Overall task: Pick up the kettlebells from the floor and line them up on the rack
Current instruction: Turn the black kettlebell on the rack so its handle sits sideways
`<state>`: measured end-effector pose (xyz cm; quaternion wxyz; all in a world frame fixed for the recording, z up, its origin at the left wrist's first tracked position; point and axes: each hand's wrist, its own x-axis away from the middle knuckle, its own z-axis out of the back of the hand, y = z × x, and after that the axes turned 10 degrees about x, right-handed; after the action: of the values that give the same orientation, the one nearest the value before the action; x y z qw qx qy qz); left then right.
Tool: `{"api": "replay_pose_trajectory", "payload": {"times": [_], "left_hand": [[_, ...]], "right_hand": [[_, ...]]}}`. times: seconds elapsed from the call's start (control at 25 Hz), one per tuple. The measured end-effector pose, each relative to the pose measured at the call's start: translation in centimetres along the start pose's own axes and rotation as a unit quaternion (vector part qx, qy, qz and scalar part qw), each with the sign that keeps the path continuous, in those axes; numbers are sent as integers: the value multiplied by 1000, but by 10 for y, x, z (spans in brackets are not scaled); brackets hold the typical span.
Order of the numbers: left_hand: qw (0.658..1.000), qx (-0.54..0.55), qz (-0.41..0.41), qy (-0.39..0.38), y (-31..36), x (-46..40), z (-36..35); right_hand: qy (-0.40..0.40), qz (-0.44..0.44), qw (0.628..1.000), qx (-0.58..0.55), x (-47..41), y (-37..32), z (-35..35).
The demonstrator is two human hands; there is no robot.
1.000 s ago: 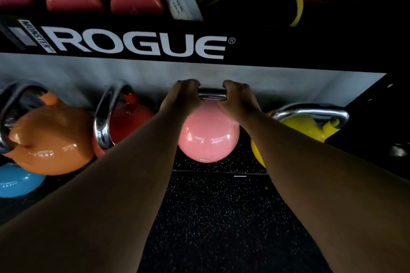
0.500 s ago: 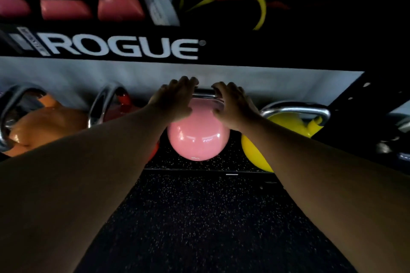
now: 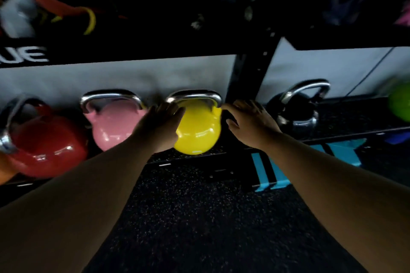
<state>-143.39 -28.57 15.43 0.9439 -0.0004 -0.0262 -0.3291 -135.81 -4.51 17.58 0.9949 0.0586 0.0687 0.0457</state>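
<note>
A pink kettlebell (image 3: 112, 125) stands on the low rack shelf (image 3: 195, 157) with nobody touching it. To its right sits a yellow kettlebell (image 3: 199, 133) with a steel handle. My left hand (image 3: 163, 121) hovers with spread fingers against the yellow bell's left side, and my right hand (image 3: 250, 122) is open just past its right horn. Neither hand holds anything. A red kettlebell (image 3: 47, 143) stands at the left. A black kettlebell (image 3: 298, 109) rests on the adjoining shelf to the right.
A black rack upright (image 3: 250, 66) rises right behind the yellow bell. The upper shelf (image 3: 137, 51) carries bands and dark gear. A green ball (image 3: 400, 104) lies far right. Blue tape (image 3: 271, 173) marks the rack foot. Speckled rubber floor (image 3: 199, 217) lies below.
Both hands let go of the pink kettlebell's handle and moved right to either side of the yellow one. My view swung right, bringing in the black kettlebell and the upright.
</note>
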Motion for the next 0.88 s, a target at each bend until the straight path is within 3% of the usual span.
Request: {"api": "replay_pose_trajectory", "payload": {"times": [0.28, 0.44, 0.72, 0.88], "left_hand": [[995, 6, -94, 5, 169, -43, 19], [995, 31, -97, -1, 241, -74, 31], [995, 6, -96, -27, 283, -155, 14], [995, 42, -85, 32, 293, -212, 2]], "right_hand": [[-38, -61, 997, 35, 103, 147, 16], [-40, -93, 994, 35, 137, 213, 17], [-85, -90, 992, 33, 129, 283, -21], [-99, -111, 988, 36, 89, 307, -44]]}}
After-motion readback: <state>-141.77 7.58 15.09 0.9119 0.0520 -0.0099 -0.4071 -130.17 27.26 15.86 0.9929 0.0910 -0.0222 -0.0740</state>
